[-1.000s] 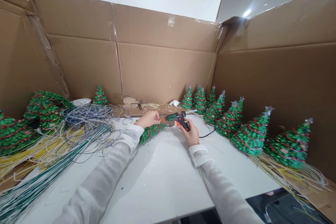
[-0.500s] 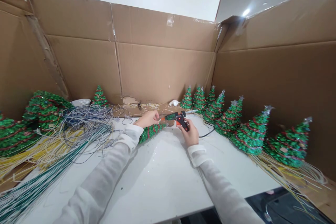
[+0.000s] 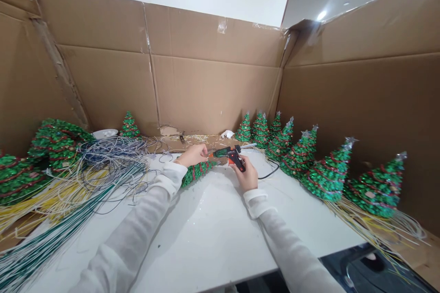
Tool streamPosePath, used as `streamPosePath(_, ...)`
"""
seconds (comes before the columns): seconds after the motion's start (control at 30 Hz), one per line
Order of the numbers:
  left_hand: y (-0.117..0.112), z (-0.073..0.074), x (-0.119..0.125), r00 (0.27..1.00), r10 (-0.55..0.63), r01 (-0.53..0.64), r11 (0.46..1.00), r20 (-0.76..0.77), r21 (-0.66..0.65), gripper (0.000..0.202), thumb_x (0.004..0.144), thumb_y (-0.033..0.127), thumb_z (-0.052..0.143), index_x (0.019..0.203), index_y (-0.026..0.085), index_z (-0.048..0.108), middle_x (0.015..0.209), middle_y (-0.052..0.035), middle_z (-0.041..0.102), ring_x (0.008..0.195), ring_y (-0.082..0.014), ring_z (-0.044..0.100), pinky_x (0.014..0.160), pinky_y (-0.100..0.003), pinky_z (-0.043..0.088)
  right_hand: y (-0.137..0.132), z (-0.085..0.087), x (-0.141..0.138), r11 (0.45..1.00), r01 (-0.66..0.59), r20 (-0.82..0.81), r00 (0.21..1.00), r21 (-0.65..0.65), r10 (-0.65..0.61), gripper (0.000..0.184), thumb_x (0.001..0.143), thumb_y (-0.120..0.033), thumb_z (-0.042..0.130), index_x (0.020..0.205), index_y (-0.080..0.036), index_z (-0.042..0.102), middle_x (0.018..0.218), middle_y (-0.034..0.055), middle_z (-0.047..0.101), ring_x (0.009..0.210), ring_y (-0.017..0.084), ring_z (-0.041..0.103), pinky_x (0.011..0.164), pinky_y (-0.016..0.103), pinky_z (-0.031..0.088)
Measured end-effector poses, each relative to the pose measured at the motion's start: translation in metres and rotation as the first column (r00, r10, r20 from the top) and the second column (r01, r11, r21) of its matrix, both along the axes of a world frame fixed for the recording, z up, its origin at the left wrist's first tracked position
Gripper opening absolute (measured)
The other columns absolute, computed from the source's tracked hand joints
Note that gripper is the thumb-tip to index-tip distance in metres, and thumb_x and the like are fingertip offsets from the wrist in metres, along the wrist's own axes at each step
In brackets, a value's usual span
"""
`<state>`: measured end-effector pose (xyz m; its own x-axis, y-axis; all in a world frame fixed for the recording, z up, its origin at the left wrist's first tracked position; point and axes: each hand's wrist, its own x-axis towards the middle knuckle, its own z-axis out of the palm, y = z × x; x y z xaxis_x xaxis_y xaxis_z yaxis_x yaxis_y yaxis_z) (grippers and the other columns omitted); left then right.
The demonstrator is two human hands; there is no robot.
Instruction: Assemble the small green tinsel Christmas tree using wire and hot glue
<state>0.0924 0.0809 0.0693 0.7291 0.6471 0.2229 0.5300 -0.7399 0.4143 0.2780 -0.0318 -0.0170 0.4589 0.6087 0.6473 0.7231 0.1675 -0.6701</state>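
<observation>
My right hand [image 3: 245, 174] grips an orange and black hot glue gun [image 3: 228, 155], its nozzle pointing left toward my left hand [image 3: 192, 155]. A glue stick pokes out at the gun's rear, and a black cord [image 3: 268, 173] trails off to the right. My left hand holds the narrow top of a small green beaded cone tree [image 3: 197, 173], which lies on its side on the white table [image 3: 206, 229]. The hands are a short way apart. The nozzle tip is hidden or too small to see.
Several finished beaded trees stand along the right and back, with stars on some. Bundles of green, yellow, white and blue wire [image 3: 103, 178] spread over the left. A white bowl [image 3: 105, 133] sits behind them. Cardboard walls [image 3: 213, 91] surround the table.
The glue gun has shifted slightly left, closer to the tree's top. My left hand and the tree stay nearly still.
</observation>
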Motion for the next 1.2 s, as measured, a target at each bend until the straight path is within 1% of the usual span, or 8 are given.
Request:
streamPosePath(0.27,0.0024,-0.0022,0.0001,1.000,0.006,-0.006,1.000,0.001,0.002,0.014,0.066,0.019,0.062,0.078,0.017,0.056,0.058,0.0040,0.060,0.057,-0.0141,0.056,0.055,-0.022,0.037,-0.0003,0.0008,-0.0011,0.999,0.024,0.003,1.000,-0.021,-0.024,0.050,0.071,-0.059,0.053,0.101,-0.018,0.056,0.086,0.0080,0.066,0.073,0.022,0.060,0.065,0.031,0.044)
streamPosePath(0.4,0.0038,-0.0029,0.0007,1.000,0.007,-0.007,1.000,-0.001,-0.003,0.015,0.065,0.019,0.063,0.078,0.017,0.056,0.057,0.0042,0.060,0.056,-0.0142,0.056,0.055,-0.022,0.037,-0.0002,0.0004,-0.0006,0.999,0.041,0.015,0.999,-0.012,-0.041,0.050,0.072,-0.059,0.051,0.101,-0.019,0.056,0.087,0.0079,0.066,0.073,0.021,0.059,0.064,0.030,0.044)
streamPosePath(0.57,0.0037,-0.0030,0.0003,1.000,-0.006,0.006,1.000,0.004,-0.008,0.015,0.066,0.020,0.061,0.080,0.017,0.056,0.059,0.0037,0.061,0.057,-0.0139,0.057,0.055,-0.021,0.037,0.0004,0.0002,0.0003,0.999,0.031,0.036,0.999,-0.015,-0.030,0.049,0.072,-0.058,0.052,0.101,-0.019,0.056,0.086,0.0073,0.066,0.072,0.021,0.059,0.063,0.029,0.044)
streamPosePath(0.73,0.0043,-0.0038,0.0004,1.000,-0.009,0.009,1.000,0.014,-0.015,0.015,0.066,0.019,0.061,0.080,0.016,0.057,0.061,0.0027,0.063,0.058,-0.0142,0.058,0.055,-0.022,0.038,0.0004,0.0005,0.0009,0.998,0.063,0.033,0.997,-0.002,-0.063,0.049,0.072,-0.058,0.052,0.102,-0.019,0.056,0.086,0.0077,0.066,0.072,0.021,0.060,0.062,0.030,0.044)
streamPosePath(0.93,0.0048,-0.0038,0.0001,1.000,-0.009,0.009,1.000,0.016,-0.030,0.020,0.066,0.020,0.062,0.084,0.016,0.057,0.062,0.0022,0.064,0.058,-0.0140,0.058,0.054,-0.021,0.038,-0.0002,0.0011,0.0003,1.000,0.016,0.046,0.999,0.011,-0.016,0.046,0.073,-0.057,0.053,0.101,-0.020,0.057,0.090,0.0072,0.066,0.077,0.021,0.061,0.065,0.030,0.045)
streamPosePath(1.07,0.0038,-0.0028,-0.0003,1.000,-0.008,0.008,0.999,0.008,-0.044,0.021,0.065,0.020,0.062,0.086,0.016,0.057,0.061,0.0024,0.063,0.058,-0.0138,0.057,0.055,-0.021,0.038,-0.0005,0.0013,0.0009,1.000,0.023,0.036,0.999,0.006,-0.023,0.048,0.073,-0.057,0.052,0.101,-0.019,0.056,0.087,0.0076,0.066,0.074,0.021,0.060,0.065,0.030,0.045)
streamPosePath(1.2,0.0032,-0.0030,-0.0003,1.000,0.001,-0.001,0.998,0.008,-0.060,0.023,0.066,0.021,0.062,0.088,0.015,0.058,0.063,0.0011,0.064,0.060,-0.0151,0.059,0.055,-0.021,0.039,-0.0012,0.0020,0.0004,1.000,0.006,0.055,0.998,0.011,-0.006,0.047,0.073,-0.057,0.052,0.101,-0.019,0.056,0.089,0.0077,0.066,0.077,0.022,0.061,0.066,0.030,0.045)
